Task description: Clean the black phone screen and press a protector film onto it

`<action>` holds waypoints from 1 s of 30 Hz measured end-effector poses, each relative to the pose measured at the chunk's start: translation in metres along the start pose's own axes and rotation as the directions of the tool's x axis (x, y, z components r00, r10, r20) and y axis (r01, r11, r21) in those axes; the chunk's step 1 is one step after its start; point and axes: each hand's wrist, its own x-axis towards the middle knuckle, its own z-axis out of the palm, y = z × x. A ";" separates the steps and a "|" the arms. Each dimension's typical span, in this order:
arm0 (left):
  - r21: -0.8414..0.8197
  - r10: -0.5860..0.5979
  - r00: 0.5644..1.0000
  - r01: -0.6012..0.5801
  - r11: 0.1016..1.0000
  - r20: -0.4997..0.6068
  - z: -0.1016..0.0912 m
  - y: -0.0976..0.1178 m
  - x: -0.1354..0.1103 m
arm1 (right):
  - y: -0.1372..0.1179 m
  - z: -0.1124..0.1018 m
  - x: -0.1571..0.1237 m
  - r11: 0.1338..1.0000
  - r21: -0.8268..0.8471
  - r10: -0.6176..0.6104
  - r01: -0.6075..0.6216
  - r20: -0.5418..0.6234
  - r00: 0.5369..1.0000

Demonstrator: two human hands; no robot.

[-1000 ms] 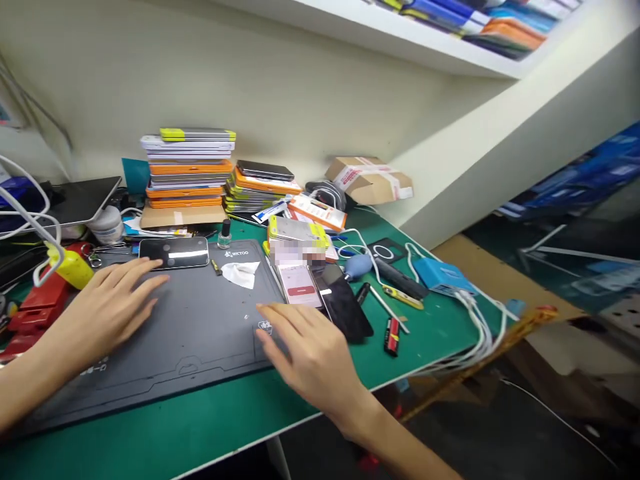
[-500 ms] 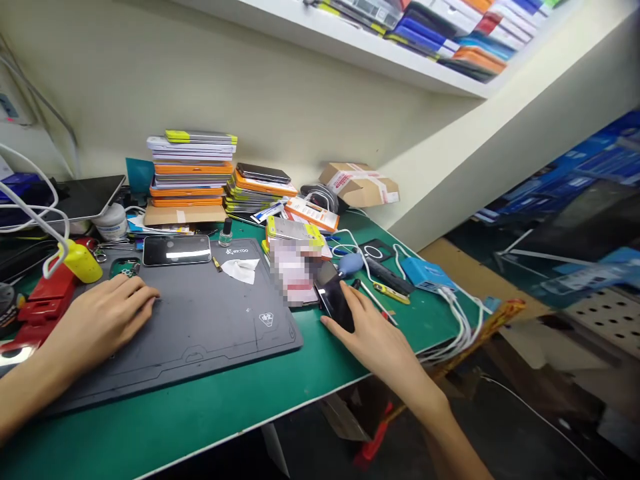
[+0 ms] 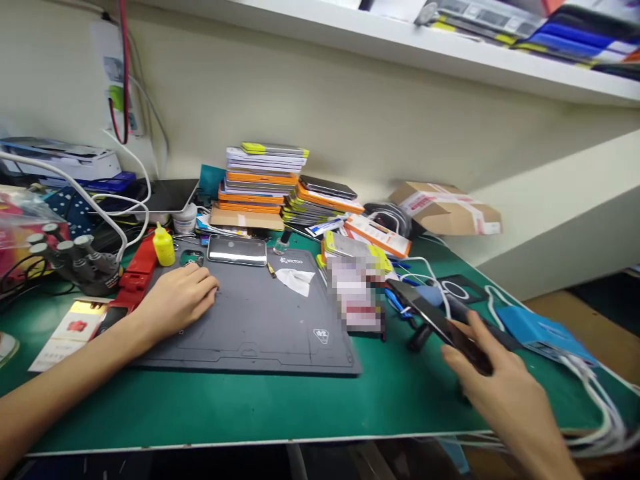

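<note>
Glossy black slab-shaped phone (image 3: 434, 323) is sitting in the right hand (image 3: 515, 390), seemingly raised over the green worktop (image 3: 280, 410). Thumb and fingers are gripping only 1 end, so it could be slipping or tipping; its free end could be snagging the thin white cable (image 3: 441, 285) close behind. Long axis is running diagonally, free end pointing far-left, gripped end near-right. Left hand (image 3: 180, 297) is resting palm-down, fingers bent, on the dark-grey rectangular mat (image 3: 265, 320); can't tell whether it's covering anything.
</note>
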 end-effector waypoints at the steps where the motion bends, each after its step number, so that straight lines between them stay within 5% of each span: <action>1: -0.008 -0.012 1.000 0.012 1.000 0.001 0.000 0.000 -0.001 | -0.002 -0.005 -0.002 0.998 0.059 0.037 -0.038 0.011 0.999; 4: -0.033 -0.045 0.999 0.044 0.998 -0.010 -0.003 0.002 -0.001 | -0.024 -0.013 -0.006 0.958 0.280 0.041 -0.068 0.103 0.994; 6: -0.042 -0.061 0.997 0.060 0.997 -0.037 -0.008 0.004 -0.001 | -0.056 -0.009 -0.007 0.928 0.367 -0.143 0.072 0.169 0.975; 8: -0.046 -0.050 0.996 0.047 0.998 -0.074 -0.015 0.009 0.001 | -0.101 0.001 -0.006 0.861 0.429 -0.384 0.273 0.197 0.902; 11: -0.079 0.075 0.995 -0.080 0.994 -0.061 -0.024 0.017 0.003 | -0.173 0.026 -0.001 0.660 0.582 -0.687 0.475 0.210 0.696; 13: -0.133 0.142 0.990 -0.138 0.981 0.020 -0.026 0.021 0.001 | -0.210 0.042 0.006 0.566 0.636 -0.780 0.524 0.209 0.589; 17: -0.152 0.063 0.979 -0.034 0.988 0.195 -0.016 0.020 -0.008 | -0.240 0.065 0.029 0.407 0.678 -0.902 0.612 0.192 0.387; 19: -0.112 0.026 0.978 -0.003 0.994 0.207 -0.009 0.019 -0.012 | -0.235 0.072 0.039 0.410 0.654 -0.903 0.636 0.192 0.385; 23: -0.064 -0.017 0.983 0.030 0.997 0.183 -0.001 0.023 -0.016 | -0.211 0.084 0.052 0.499 0.570 -0.858 0.653 0.220 0.464; 30: -0.045 0.093 0.982 -0.087 0.995 0.162 -0.015 0.032 -0.008 | -0.200 0.099 0.044 0.467 0.516 -0.879 0.718 0.183 0.440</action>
